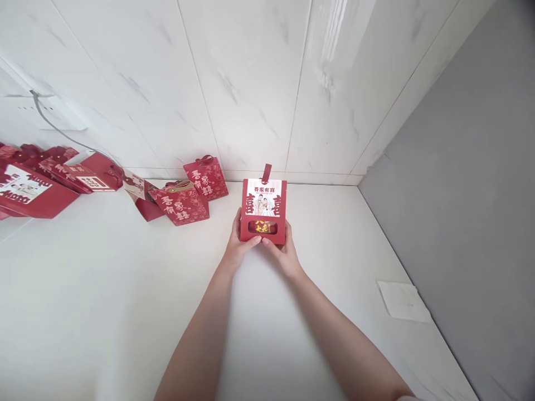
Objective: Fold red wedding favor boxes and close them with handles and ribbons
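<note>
Between my two hands is a red gift box [263,197] with a white picture panel of a couple, a cut-out window and a red ribbon loop at its top. Something red with gold lettering shows through the window. My left hand [239,245] grips the lower left side, its thumb along the bottom front edge. From the other side, my right hand [286,250] closes on the lower right, thumb also at the bottom edge. The fingers of both hands are partly hidden behind the box.
Left of my hands, red gift boxes [180,205] stand near the tiled wall [251,83]. Several more red boxes [37,192] cluster at the far left, below a grey cable [62,132]. A white sheet [403,301] lies on the white countertop [334,234] at right.
</note>
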Demonstrator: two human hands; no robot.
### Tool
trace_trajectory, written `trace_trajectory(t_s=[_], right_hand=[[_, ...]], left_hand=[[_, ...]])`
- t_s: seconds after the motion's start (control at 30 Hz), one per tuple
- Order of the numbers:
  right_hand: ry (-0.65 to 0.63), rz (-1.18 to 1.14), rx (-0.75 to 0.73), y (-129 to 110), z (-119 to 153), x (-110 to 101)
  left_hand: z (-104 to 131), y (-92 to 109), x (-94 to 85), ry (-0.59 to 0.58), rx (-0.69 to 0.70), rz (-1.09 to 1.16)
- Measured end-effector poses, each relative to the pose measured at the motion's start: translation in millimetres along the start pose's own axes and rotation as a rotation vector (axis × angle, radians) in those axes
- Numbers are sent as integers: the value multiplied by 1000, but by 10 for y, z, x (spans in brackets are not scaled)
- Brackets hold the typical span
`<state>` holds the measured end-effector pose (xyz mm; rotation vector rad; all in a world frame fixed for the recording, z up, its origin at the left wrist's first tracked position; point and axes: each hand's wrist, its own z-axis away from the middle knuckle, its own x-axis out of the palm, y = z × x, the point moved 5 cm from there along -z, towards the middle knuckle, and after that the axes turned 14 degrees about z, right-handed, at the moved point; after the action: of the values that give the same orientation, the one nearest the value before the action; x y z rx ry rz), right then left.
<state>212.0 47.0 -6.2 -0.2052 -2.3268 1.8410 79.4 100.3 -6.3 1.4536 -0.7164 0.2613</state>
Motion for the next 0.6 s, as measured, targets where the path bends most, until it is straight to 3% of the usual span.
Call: trace_trajectory(t_s=[0.13, 0.27, 0.43, 0.6], right_hand=[[-78, -76, 45, 62, -5, 41], [-125, -159, 68, 124, -25, 61], [-47, -128, 88, 207, -66, -2], [-19, -111, 99, 240, -86, -41]], left_hand=[[-8, -33, -85, -9, -72, -22], [-23, -12, -139, 11, -36, -104], [-46, -15, -163, -3, 31, -169], [-47, -51, -191, -17, -1, -232]])
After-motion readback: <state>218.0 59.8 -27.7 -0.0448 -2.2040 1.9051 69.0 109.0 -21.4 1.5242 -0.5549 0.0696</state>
